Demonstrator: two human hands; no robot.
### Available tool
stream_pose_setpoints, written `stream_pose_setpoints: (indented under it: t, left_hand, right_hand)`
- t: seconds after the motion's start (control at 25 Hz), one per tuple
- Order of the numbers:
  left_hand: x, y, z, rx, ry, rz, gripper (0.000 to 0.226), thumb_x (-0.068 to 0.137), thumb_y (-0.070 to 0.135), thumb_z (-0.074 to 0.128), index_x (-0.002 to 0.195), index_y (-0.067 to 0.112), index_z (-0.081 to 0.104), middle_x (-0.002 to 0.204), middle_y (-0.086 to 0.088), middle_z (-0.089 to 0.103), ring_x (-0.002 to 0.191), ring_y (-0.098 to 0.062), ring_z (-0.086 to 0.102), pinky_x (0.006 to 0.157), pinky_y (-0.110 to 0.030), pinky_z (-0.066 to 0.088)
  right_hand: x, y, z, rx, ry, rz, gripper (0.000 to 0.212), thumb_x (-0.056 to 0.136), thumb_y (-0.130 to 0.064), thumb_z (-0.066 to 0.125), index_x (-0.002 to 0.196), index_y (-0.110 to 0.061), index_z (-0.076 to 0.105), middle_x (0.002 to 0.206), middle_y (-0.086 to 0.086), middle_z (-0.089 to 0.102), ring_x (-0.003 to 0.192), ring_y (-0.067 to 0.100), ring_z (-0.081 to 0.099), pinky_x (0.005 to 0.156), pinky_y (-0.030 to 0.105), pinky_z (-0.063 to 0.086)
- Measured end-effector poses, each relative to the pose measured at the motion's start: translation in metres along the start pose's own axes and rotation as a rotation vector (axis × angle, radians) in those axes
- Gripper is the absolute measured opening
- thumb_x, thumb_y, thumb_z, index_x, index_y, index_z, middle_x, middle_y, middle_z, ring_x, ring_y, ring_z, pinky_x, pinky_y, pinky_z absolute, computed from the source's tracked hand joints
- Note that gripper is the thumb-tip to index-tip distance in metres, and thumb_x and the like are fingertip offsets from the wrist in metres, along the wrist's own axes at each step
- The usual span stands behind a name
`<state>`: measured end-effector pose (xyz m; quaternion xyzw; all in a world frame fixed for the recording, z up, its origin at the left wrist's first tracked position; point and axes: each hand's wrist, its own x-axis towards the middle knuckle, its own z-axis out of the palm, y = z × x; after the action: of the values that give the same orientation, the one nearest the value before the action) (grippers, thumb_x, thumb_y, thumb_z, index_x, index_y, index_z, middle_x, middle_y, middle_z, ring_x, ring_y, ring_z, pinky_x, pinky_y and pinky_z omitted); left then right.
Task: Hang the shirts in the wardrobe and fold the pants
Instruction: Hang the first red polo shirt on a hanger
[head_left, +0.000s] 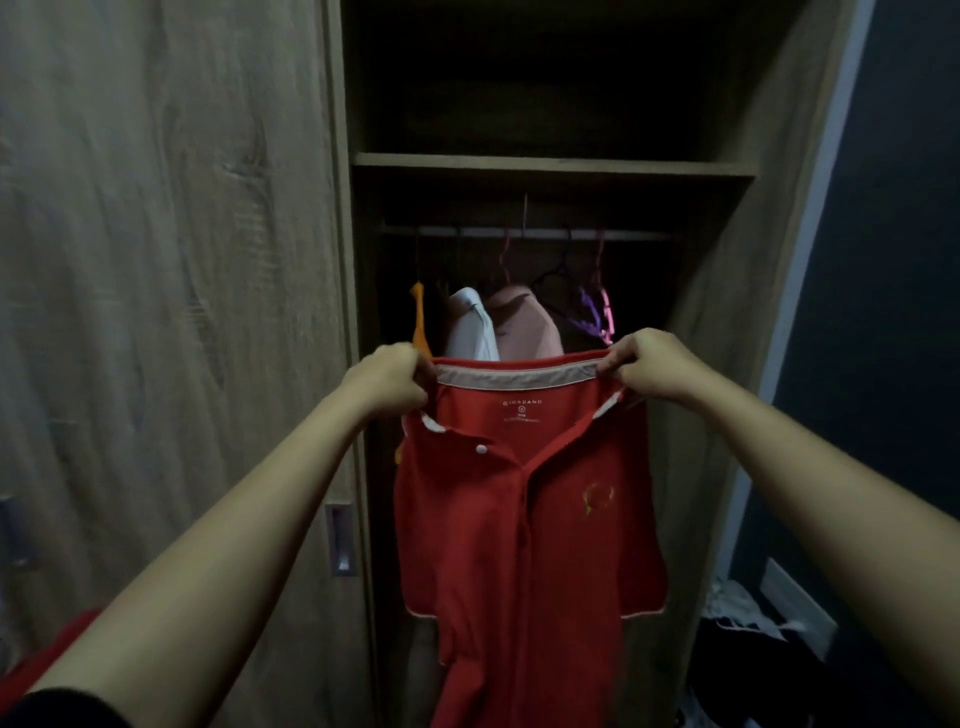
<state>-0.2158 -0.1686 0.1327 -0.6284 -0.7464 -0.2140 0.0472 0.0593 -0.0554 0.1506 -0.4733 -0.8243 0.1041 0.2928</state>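
Open wardrobe (550, 165) with a red polo shirt (519, 519) held up in front of it.
The shirt hangs with its front facing the camera and its collar uppermost, below the rail (524, 235) and in front of a white garment (470, 327) and a pink garment (519, 322). The left hand (389, 382) and right hand (647, 364) each grip one collar end, fingers curled round the fabric, collar taut between them. Purple hangers (589, 312) hang at the rail's right.

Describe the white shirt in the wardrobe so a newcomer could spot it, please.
Look inside the open wardrobe, under the shelf, along the rail. The white shirt hangs between an orange garment and a pink one, the only white piece there.
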Motion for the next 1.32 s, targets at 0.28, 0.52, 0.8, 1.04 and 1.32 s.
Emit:
stream_pose_setpoints:
  t: [0.28,0.52,0.8,1.04,1.32]
  left_hand:
    - [0.035,0.029,0.036,-0.370,0.168,-0.007,0.025,0.079,0.035,0.055,0.081,0.014,0.068,0.081,-0.005,0.069,0.082,-0.021,0.063,0.074,-0.031,0.047]
    - [0.121,0.100,0.059,-0.478,0.279,0.012,0.020,0.086,0.021,0.053,0.085,0.009,0.070,0.081,-0.010,0.071,0.087,-0.027,0.065,0.080,-0.033,0.049]
    - [0.271,0.169,0.106,-0.713,0.180,-0.191,0.049,0.094,0.041,0.046,0.128,0.006,0.056,0.129,-0.017,0.058,0.122,-0.031,0.051,0.103,-0.033,0.039]
    - [0.346,0.188,0.145,-1.019,0.117,-0.315,0.055,0.088,0.038,0.056,0.125,-0.003,0.051,0.124,-0.022,0.059,0.112,-0.033,0.058,0.095,-0.038,0.048]
    - [0.366,0.194,0.143,-1.215,0.233,-0.225,0.014,0.074,0.011,0.057,0.085,0.016,0.049,0.095,-0.014,0.064,0.077,-0.025,0.069,0.065,-0.041,0.060]
  right_hand:
    - [0.025,0.025,-0.012,-0.082,0.038,0.016,0.038,0.072,0.003,0.048,0.097,-0.010,0.074,0.104,0.008,0.070,0.094,0.023,0.066,0.082,0.025,0.052]
    - [0.070,0.048,0.000,-0.242,-0.063,-0.088,0.034,0.066,-0.007,0.050,0.089,-0.013,0.074,0.101,0.012,0.069,0.093,0.029,0.066,0.083,0.036,0.056]
    - [0.125,0.098,-0.010,-0.274,-0.108,-0.186,0.037,0.071,-0.004,0.051,0.101,-0.014,0.070,0.110,0.005,0.064,0.095,0.022,0.064,0.083,0.034,0.055]
    - [0.151,0.131,-0.011,-0.255,-0.125,-0.271,0.037,0.076,-0.002,0.050,0.108,-0.010,0.068,0.118,0.002,0.059,0.109,0.019,0.058,0.095,0.029,0.047]
    - [0.162,0.146,0.001,-0.228,-0.147,-0.288,0.040,0.076,-0.001,0.050,0.111,-0.010,0.068,0.120,0.004,0.057,0.108,0.021,0.056,0.092,0.024,0.045]
